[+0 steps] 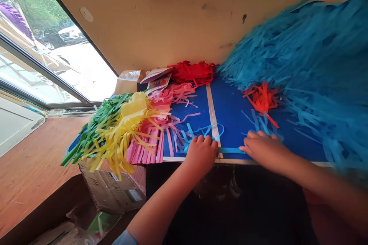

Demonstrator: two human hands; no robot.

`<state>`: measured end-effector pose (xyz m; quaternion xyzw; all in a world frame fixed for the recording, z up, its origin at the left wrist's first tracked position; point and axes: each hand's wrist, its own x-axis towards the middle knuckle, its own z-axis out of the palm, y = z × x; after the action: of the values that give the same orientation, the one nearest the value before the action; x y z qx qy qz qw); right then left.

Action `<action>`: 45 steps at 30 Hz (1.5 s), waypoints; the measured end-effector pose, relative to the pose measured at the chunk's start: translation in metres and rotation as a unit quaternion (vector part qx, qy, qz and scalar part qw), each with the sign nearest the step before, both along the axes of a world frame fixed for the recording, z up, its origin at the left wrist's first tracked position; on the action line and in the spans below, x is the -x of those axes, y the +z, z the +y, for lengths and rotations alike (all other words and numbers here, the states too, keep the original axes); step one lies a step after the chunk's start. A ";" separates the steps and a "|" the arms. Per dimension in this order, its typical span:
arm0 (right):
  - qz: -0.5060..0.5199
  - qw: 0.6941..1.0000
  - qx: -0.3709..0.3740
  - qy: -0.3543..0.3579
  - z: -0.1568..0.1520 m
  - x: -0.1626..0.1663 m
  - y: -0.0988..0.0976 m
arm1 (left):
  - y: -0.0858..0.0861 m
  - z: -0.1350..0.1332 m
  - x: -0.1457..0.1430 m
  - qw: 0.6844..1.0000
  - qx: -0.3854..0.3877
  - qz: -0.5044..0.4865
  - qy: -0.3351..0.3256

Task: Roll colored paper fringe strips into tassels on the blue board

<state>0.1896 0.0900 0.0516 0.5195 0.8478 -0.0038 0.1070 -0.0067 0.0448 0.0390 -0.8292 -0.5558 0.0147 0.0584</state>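
Observation:
A blue tissue-paper fringe (231, 150) stretches flat along the table's front edge between my hands, its cut strips fanning out behind them. My left hand (201, 154) is closed over its left part, knuckles up. The right part is gripped by my right hand (263, 146), whose fingers are curled over the paper. What lies under both palms is hidden. Just behind my right hand is a small orange-red tissue bunch (263, 97). Pink fringe (149, 138) lies to the left of my left hand, beside yellow fringe (129, 122) and green fringe (100, 122).
A large blue tissue heap (301, 46) covers the right side of the blue table (189, 118). Red fringe (194, 72), printed cards (159, 80) and a brown paper packet (129, 80) lie along the wall. An open cardboard box (112, 191) stands on the floor at left, near a window (83, 65).

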 end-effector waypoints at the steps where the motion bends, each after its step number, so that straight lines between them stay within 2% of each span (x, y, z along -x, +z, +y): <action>1: -0.009 0.999 -0.035 -0.006 -0.003 0.001 -0.001 | -0.002 0.000 0.000 1.000 -0.007 -0.001 0.010; 7: 0.013 0.972 -0.232 0.016 -0.023 0.004 -0.010 | -0.001 -0.002 -0.003 0.999 -0.016 -0.010 0.033; 13: 0.084 0.955 -0.285 -0.019 -0.019 0.003 -0.013 | 0.011 0.001 -0.003 1.000 0.029 -0.011 0.005; 16: 0.175 0.927 -0.331 -0.026 -0.028 0.010 -0.012 | 0.011 0.001 -0.001 0.999 0.036 -0.019 0.013; 18: 0.228 0.919 -0.317 0.050 -0.041 0.023 -0.017 | 0.010 0.001 -0.001 0.999 0.041 -0.030 0.018; 20: 0.235 0.921 -0.271 0.152 -0.055 0.038 -0.028 | 0.008 0.000 0.000 0.998 0.044 -0.041 0.023; 22: 0.220 0.925 -0.251 0.184 -0.064 0.047 -0.041 | 0.006 -0.001 0.000 0.998 0.041 -0.045 0.027; 26: 0.199 0.938 -0.251 0.133 -0.062 0.032 -0.057 | 0.005 -0.001 0.001 0.999 0.027 -0.030 0.029; 29: 0.159 0.949 -0.255 0.092 -0.053 0.004 -0.056 | 0.004 0.001 0.002 0.999 0.019 -0.023 0.024; 32: 0.126 0.955 -0.257 0.083 -0.050 -0.012 -0.049 | 0.003 0.001 0.003 1.000 -0.004 -0.020 0.019; 36: 0.127 0.959 -0.250 0.043 -0.053 -0.008 -0.046 | 0.005 -0.013 -0.005 0.990 -0.134 -0.043 0.016; 38: 0.125 0.958 -0.256 0.028 -0.055 -0.006 -0.048 | 0.006 -0.023 -0.017 0.979 -0.189 -0.074 -0.022; 40: 0.117 0.955 -0.269 0.035 -0.057 -0.006 -0.051 | 0.002 -0.029 -0.034 0.974 -0.181 -0.093 -0.098; 42: 0.104 0.956 -0.271 0.037 -0.058 -0.008 -0.053 | -0.007 -0.031 -0.049 0.973 -0.139 -0.097 -0.159; 45: 0.081 0.959 -0.270 0.038 -0.058 -0.012 -0.054 | -0.021 -0.026 -0.059 0.981 -0.088 -0.096 -0.146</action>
<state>0.2017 0.0316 -0.0020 0.4945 0.8420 0.1878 -0.1063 0.0520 0.0187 0.0178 -0.8905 -0.4312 -0.1221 0.0792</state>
